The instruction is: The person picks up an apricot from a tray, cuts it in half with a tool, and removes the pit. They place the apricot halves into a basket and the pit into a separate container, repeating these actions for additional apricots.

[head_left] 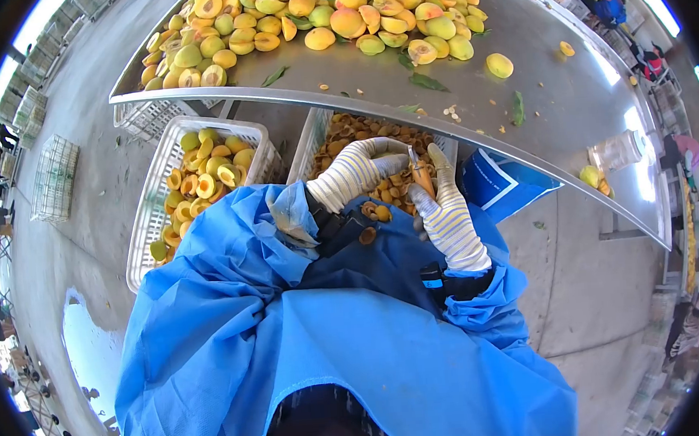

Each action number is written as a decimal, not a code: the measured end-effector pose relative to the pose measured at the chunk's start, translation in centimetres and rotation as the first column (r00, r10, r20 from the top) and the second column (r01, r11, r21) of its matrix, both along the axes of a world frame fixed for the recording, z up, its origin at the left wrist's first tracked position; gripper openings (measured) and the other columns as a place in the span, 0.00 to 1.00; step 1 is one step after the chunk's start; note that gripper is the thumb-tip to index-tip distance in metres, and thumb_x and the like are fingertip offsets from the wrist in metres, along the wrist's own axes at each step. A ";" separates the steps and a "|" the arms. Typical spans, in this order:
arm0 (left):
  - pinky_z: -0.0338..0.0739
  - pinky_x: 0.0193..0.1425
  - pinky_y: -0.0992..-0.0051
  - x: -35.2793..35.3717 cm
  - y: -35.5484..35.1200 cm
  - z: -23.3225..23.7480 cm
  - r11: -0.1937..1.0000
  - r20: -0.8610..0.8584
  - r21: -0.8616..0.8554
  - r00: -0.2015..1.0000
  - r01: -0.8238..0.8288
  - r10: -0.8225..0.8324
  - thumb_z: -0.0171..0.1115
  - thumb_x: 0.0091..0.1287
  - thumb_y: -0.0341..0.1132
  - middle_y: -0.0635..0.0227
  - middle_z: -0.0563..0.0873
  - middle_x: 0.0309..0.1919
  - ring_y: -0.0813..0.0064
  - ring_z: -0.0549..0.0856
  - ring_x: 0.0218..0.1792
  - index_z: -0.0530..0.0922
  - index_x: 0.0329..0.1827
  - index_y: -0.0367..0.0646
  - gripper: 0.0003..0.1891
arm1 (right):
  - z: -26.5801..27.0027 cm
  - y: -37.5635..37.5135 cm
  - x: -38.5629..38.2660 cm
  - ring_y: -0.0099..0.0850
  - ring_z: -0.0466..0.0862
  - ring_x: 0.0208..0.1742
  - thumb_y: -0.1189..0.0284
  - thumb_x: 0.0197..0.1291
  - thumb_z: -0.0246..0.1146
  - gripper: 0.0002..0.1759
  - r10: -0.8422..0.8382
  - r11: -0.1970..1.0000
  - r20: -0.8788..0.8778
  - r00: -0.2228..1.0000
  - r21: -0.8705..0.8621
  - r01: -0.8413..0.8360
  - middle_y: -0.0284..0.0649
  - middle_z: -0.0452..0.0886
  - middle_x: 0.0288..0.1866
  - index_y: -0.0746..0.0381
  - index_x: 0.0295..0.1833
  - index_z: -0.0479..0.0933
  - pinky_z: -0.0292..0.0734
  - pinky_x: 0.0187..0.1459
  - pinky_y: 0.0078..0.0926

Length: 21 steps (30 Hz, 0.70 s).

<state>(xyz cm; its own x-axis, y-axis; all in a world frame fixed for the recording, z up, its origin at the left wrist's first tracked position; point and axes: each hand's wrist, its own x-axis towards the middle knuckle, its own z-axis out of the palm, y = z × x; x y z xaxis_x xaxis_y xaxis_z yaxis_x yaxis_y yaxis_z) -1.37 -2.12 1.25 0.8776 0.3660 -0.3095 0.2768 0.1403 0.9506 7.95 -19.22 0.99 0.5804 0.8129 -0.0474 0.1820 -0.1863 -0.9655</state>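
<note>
My left hand, in a striped glove with grey fingertips, is closed in a pinch at the tip of a small tool. My right hand, gloved the same way, is wrapped round that tool, which has an orange-brown handle and a metal end. Both hands are above a white crate of brown pits and scraps. A few orange fruit pieces lie just below my left hand. Whether my left fingertips also hold something small is hidden.
A metal table ahead bears a heap of apricots, leaves and a clear container. Its front edge runs close beyond my hands. Left, a white crate holds halved fruit. A blue box stands right. People are at the far right.
</note>
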 end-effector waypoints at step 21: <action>0.82 0.50 0.74 0.4 -0.9 -2.4 0.809 0.267 -0.580 0.914 -0.101 0.306 0.58 0.72 0.55 0.64 0.86 0.42 0.74 0.86 0.43 0.80 0.52 0.39 0.25 | 0.0 0.7 -2.3 0.58 0.82 0.29 0.63 0.68 0.59 0.17 0.060 0.985 0.650 0.758 -0.164 0.062 0.57 0.80 0.25 0.67 0.48 0.70 0.75 0.30 0.52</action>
